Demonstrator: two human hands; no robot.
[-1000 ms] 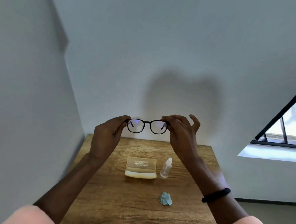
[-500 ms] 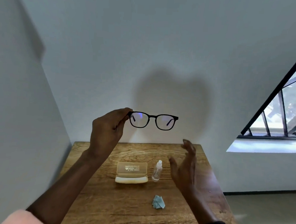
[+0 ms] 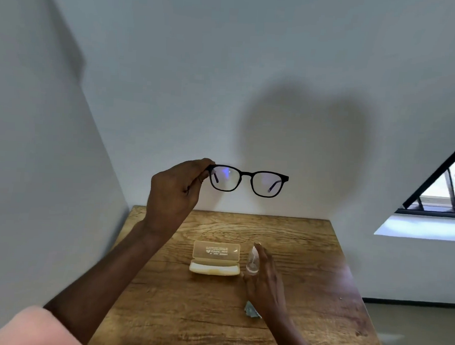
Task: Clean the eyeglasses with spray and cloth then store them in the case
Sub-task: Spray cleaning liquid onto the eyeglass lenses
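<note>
Black-framed eyeglasses (image 3: pixel 248 180) hang in the air above the far end of the wooden table (image 3: pixel 308 269). My left hand (image 3: pixel 176 193) pinches them at their left hinge. An open cream glasses case (image 3: pixel 216 257) lies mid-table. Just right of it stands a small clear spray bottle (image 3: pixel 251 262). My right hand (image 3: pixel 265 277) is at the bottle with fingers extended, right beside it; whether it touches the bottle is unclear. A crumpled pale blue cloth (image 3: pixel 250 311) lies nearer me, partly hidden by my right wrist.
White walls close in behind the table and on its left side. A barred window (image 3: pixel 441 194) with a lit sill is at the right. Floor shows past the table's right edge.
My right hand let go of the glasses and dropped down to the spray bottle. My left hand alone keeps the glasses up.
</note>
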